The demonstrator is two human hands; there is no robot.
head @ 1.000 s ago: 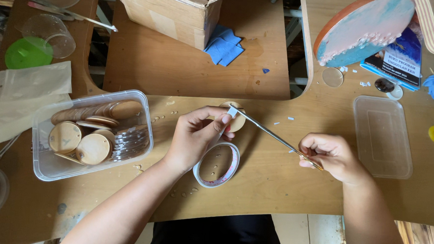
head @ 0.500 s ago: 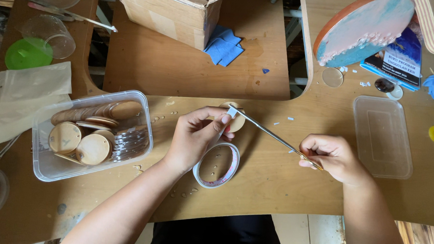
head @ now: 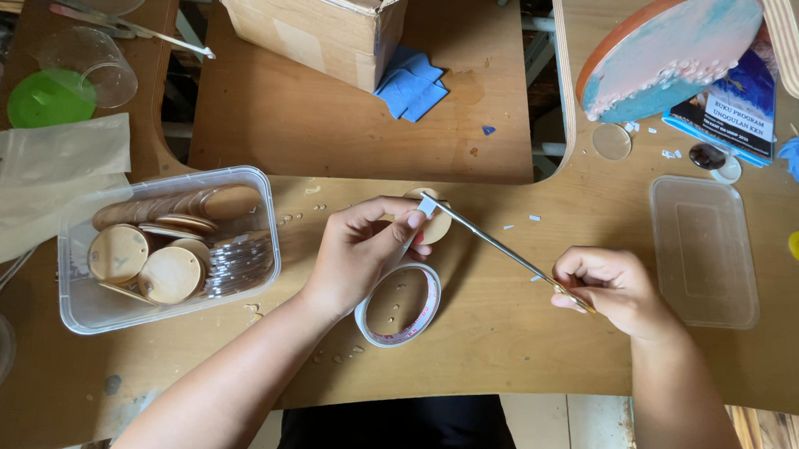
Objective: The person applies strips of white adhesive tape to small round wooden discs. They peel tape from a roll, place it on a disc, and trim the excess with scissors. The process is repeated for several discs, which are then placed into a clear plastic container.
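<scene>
Left hand (head: 357, 250) beside clear tub (head: 76, 303) holding wooden discs (head: 169, 274).

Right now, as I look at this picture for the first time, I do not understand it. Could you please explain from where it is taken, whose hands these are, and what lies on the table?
The picture comes from a camera worn on a person's head, looking down at their own two bare hands over a light wooden table. The left hand presses a small round wooden disc against the table, beside a white roll of tape. The right hand holds long thin metal tweezers whose tip reaches the disc. To the left stands a clear plastic tub with more wooden discs; to the right lies an empty clear plastic lid. A brown cardboard box stands at the back.
</scene>
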